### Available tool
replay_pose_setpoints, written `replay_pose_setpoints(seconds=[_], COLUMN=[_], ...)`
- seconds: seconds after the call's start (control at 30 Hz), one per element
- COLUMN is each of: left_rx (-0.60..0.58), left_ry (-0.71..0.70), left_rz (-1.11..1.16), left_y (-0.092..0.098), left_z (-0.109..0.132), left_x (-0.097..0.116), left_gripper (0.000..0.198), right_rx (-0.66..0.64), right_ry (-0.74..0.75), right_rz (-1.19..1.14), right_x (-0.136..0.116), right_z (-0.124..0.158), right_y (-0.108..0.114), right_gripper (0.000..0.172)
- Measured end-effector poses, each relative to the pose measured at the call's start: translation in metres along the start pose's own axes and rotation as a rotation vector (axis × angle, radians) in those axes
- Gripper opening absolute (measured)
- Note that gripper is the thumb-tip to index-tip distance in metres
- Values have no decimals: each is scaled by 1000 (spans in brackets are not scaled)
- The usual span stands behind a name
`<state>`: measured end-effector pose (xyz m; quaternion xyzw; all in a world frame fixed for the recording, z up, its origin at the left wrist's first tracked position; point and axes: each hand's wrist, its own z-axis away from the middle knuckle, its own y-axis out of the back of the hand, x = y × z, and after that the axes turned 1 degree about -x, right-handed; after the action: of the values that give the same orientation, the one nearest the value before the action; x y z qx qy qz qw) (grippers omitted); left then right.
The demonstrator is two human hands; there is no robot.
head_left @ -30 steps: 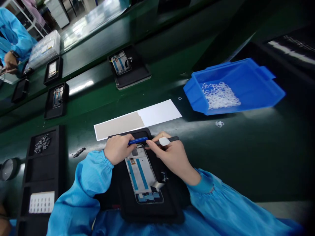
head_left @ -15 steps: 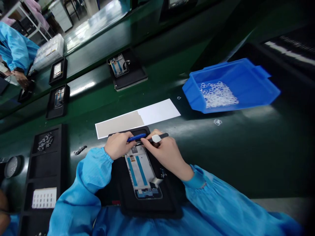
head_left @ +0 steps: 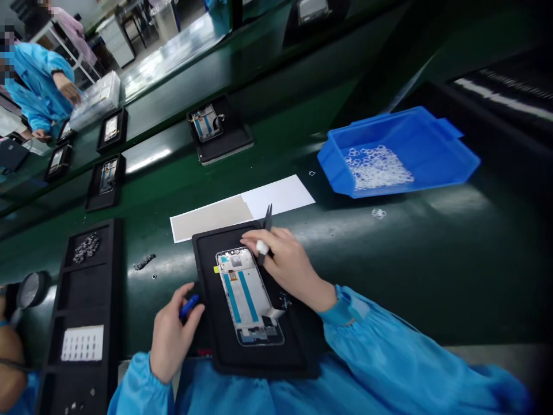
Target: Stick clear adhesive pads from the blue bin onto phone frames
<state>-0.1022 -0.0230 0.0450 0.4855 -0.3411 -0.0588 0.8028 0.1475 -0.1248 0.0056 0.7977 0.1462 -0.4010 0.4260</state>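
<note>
My left hand (head_left: 170,331) is curled round a blue pen-shaped tool (head_left: 189,307), left of the black tray (head_left: 205,323) in front of me. In the tray lies an opened phone body (head_left: 254,302) with two blue strips and a loose silvery flex tab near its lower end. Over the phone's top right corner is my right hand (head_left: 291,265), closed on black tweezers (head_left: 268,218) whose tips point away from me. A small white piece (head_left: 262,248) shows against the tweezers. Whether the right fingertips pinch anything else, I cannot tell.
A blue bin (head_left: 440,150) of small white frames stands at right. Behind the tray lies a white-and-grey sheet (head_left: 276,196). A compartmented black tray (head_left: 111,288) with small parts is at left. Farther off are more phone trays (head_left: 233,141) and a co-worker in blue (head_left: 41,75).
My left hand has moved from the phone's top edge down and left, off the tray, with the blue tool. The tweezers in my right hand have turned to point away. The co-worker's arm has risen.
</note>
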Motion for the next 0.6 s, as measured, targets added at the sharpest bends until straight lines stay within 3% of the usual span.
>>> replay_pose_setpoints(seconds=[0.1, 0.17, 0.37, 0.47, 0.6], left_rx=[-73, -86, 135, 31, -131], left_ry=[14, -13, -118, -118, -89], left_rz=[-98, -115, 0, 107, 238], left_y=[-19, -28, -25, -21, -23], left_z=[19, 24, 25, 24, 14], left_x=[-1, 3, 12, 19, 33], left_gripper=[61, 63, 53, 51, 61], right_rx=[-84, -115, -219, -225, -177], right_ry=[40, 65, 163, 118, -86], right_rz=[120, 146, 142, 39, -254], right_x=[-1, -1, -1, -9, -24], right_z=[-6, -10, -16, -15, -14], right_y=[-3, -4, 4, 11, 21], right_gripper=[18, 20, 30, 28, 12])
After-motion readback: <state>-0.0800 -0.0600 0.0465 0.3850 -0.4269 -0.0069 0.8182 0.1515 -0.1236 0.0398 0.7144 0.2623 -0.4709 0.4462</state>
